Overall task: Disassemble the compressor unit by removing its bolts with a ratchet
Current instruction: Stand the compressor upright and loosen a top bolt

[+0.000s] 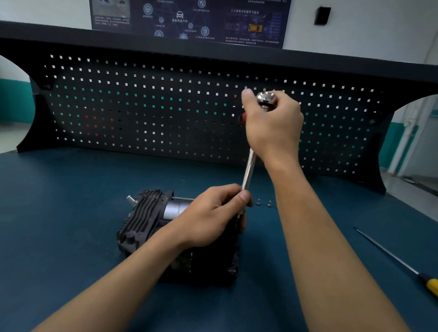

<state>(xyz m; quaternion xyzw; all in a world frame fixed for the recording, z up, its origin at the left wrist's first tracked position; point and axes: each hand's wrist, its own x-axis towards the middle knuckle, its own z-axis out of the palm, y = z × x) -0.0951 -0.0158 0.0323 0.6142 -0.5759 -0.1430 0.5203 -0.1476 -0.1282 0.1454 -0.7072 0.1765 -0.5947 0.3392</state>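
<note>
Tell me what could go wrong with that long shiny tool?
The ratchet stands tall and tilted; the right hand grips only its top, so it may slip off and nip the left hand pinching it lower down. No clamp shows on the compressor, so it might shift. Two loose bolts could get knocked away.

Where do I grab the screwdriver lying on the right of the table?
By its yellow handle, from above, with the right hand. The screwdriver lies flat on the table, with its thin shaft pointing away to the left and the thick handle on that arm's side. That hand grips the ratchet, so free it first.
</note>
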